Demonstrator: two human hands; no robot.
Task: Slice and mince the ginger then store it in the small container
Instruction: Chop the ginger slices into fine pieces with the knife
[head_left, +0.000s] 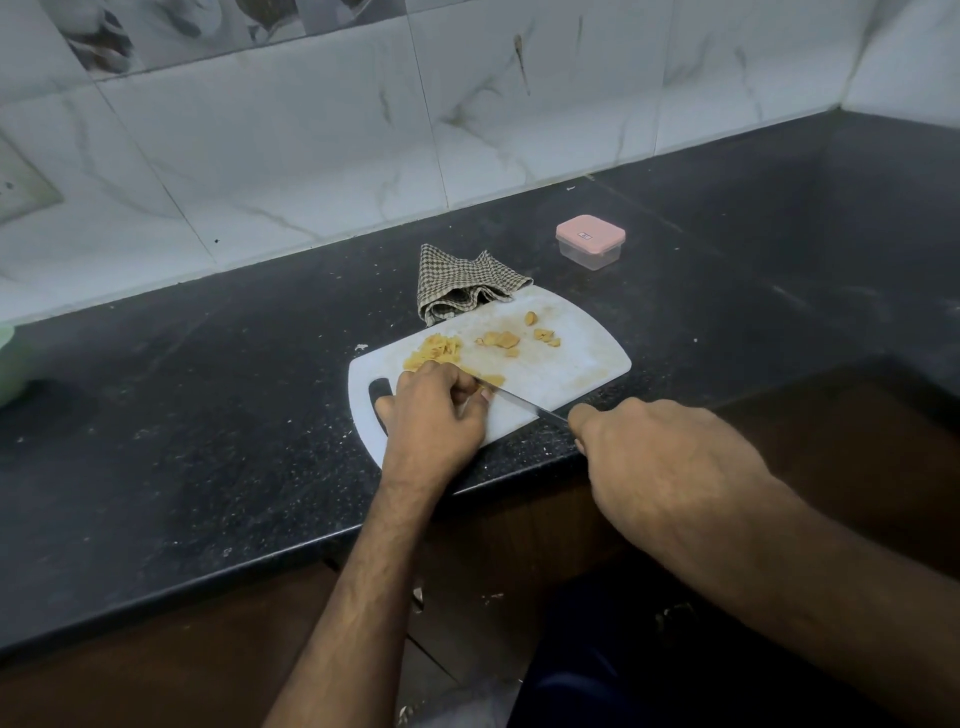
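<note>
1. At the far left edge of the black bench (208, 415) sits part of a pale green thing (8, 364); I cannot tell what it is.
2. A white cutting board (571, 364) lies near the front edge of the bench.
3. The left hand (436, 410) rests on the board's left end. Its fingers (470, 392) are curled down onto a bit of ginger just beside the blade.
4. A pile of cut ginger strips (434, 353) lies on the board, just past the left hand.
5. A checked cloth (465, 283) lies bunched up, touching the board's far edge.
6. Bigger ginger chunks (501, 340) sit in the middle of the board.
7. The knife (519, 401) lies across the board's near edge, its tip by the left fingers.
8. The right hand (654, 457) is clenched round the knife handle.
9. The small container (590, 243), clear with a pink lid on, stands on the bench well apart from the board, behind it to the right.
</note>
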